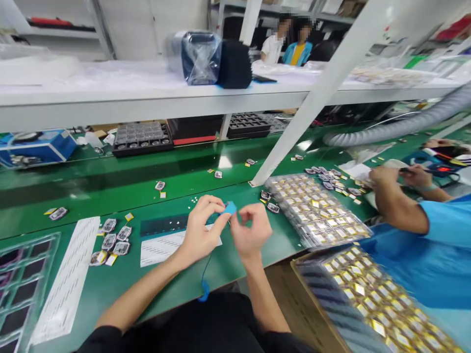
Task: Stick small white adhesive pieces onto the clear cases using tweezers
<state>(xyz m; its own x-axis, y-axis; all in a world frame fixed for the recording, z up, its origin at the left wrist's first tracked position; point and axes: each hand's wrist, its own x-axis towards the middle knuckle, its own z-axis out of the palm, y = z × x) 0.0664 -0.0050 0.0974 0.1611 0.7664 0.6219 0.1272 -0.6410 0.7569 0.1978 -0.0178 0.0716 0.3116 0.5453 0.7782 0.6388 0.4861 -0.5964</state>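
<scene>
My left hand (204, 228) is closed in a pinch on a small light-blue piece (230, 208), held just above the green bench. Right beside it, my right hand (253, 229) has thumb and index finger pinched together at the edge of the blue piece. Whatever lies between those right fingertips is too small to make out. Under my left hand lie a white sheet of printed strips (162, 249) and a dark green strip (158, 225). A thin blue cord hangs below my left wrist to a blue coil (204, 291).
Several small electronic modules (109, 241) lie left, beside a long white strip sheet (69, 279). A clear tray of modules (316, 211) stands right, above a carton (312, 304) holding more. A slanted white post (294, 132) rises ahead. A co-worker's hands (386, 176) work at right.
</scene>
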